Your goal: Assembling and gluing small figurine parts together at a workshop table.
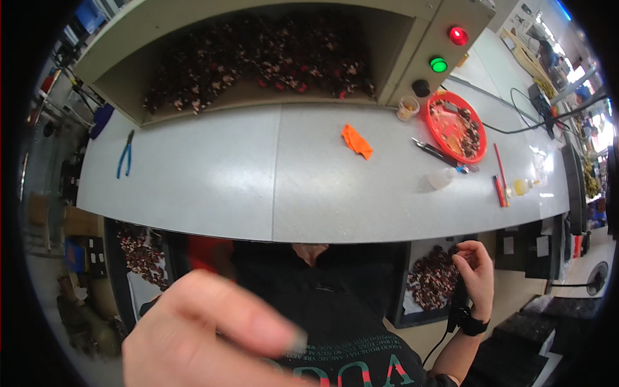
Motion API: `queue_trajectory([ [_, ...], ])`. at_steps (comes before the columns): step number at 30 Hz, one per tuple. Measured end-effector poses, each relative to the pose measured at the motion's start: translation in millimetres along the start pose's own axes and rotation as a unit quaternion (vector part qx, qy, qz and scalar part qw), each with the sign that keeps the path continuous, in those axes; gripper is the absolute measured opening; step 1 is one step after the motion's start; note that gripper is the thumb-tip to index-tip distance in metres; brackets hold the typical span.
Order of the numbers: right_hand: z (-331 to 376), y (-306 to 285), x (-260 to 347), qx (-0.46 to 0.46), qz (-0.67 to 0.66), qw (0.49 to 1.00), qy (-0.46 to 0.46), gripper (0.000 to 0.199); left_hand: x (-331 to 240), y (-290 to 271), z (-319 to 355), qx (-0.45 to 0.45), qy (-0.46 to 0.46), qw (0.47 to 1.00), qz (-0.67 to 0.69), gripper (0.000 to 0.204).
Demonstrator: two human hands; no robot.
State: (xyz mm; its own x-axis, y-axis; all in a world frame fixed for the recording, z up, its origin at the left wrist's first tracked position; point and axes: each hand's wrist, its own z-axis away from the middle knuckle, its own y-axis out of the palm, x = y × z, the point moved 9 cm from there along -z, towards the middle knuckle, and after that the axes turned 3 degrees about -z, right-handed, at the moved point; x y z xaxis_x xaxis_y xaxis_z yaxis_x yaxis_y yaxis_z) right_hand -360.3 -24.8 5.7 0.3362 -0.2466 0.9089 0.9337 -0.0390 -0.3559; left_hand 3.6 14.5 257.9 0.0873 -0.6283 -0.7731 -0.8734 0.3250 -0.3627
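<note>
At the left end of the desk (213, 168), blue-handled pliers (126, 155) are lying, handles toward the wearer. Below the desk's near edge, a left-hand heap (142, 255) is showing dark red and pale bits. Here's the left hand (200, 329), looming blurred on the wearer's side of the desk, fingers bending; whether it's gripping anything, I can't tell. On the desk's far side, a darker heap (258, 58) is filling a beige cabinet (403, 71). An orange cloth (356, 142) is lying crumpled mid-desk. Now the right-hand pieces (431, 280), sitting in a tray below the desk's near right edge: small, irregular, deep maroon mixing with creamy pink, piling loosely. The right hand (474, 264) is curling at their edge, thumb and fingertips bunching; whether they're pinching a piece, I can't tell.
</note>
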Motion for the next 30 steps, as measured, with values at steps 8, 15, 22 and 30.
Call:
queue_trajectory([
  [8,-48,116,72,0.091,-0.167,0.968,-0.161,0.006,226,-66,-32,-0.013,-0.168,0.961,-0.221,0.031],
  [15,-66,133,65,0.039,-0.147,0.971,-0.187,0.007,381,-189,-98,-0.111,-0.317,0.909,-0.247,0.037],
  [22,-65,130,68,0.014,-0.096,0.977,-0.191,0.008,441,-177,-175,-0.116,-0.195,0.839,-0.494,0.029],
  [30,-62,127,66,0.004,-0.085,0.976,-0.202,0.008,444,-169,-162,-0.112,-0.181,0.807,-0.55,0.037],
])
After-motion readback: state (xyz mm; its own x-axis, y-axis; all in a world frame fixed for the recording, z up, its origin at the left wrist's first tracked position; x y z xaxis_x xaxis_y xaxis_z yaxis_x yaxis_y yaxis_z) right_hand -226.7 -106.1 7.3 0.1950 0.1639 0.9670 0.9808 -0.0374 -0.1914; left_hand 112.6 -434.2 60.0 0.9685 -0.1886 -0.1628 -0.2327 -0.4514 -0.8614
